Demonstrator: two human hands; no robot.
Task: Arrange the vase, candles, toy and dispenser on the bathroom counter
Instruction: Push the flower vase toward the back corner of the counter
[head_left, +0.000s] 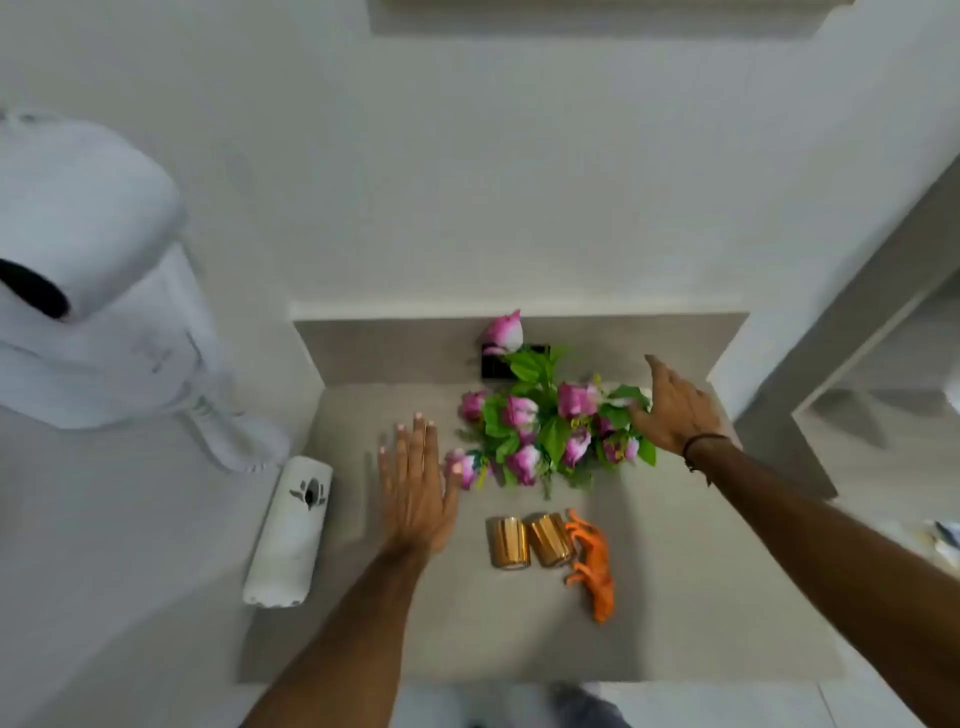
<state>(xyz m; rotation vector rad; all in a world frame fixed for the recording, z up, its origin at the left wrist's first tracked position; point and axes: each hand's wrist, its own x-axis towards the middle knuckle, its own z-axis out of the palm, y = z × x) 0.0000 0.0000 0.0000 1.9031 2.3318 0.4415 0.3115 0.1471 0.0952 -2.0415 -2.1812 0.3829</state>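
Orange toy (592, 564) at six o'clock, untouched; spread, empty left hand (418, 486) and right hand (675, 410) flanking pink flower vase (545, 426); best gripped low, below blooms.

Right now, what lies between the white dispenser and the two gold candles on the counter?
In the head view, only the open left hand lies between the white cylindrical dispenser and the two shiny gold candles, over bare grey counter.

Pink flowers (550, 426) fill the back of the grey table (675, 597). The left hand (418, 493), fingers spread, hovers beside them; the right hand (672, 410) reaches into their leaves. Two gold candles (530, 540) touch an orange toy (592, 566). A white dispenser (291, 530) lies at the left edge.
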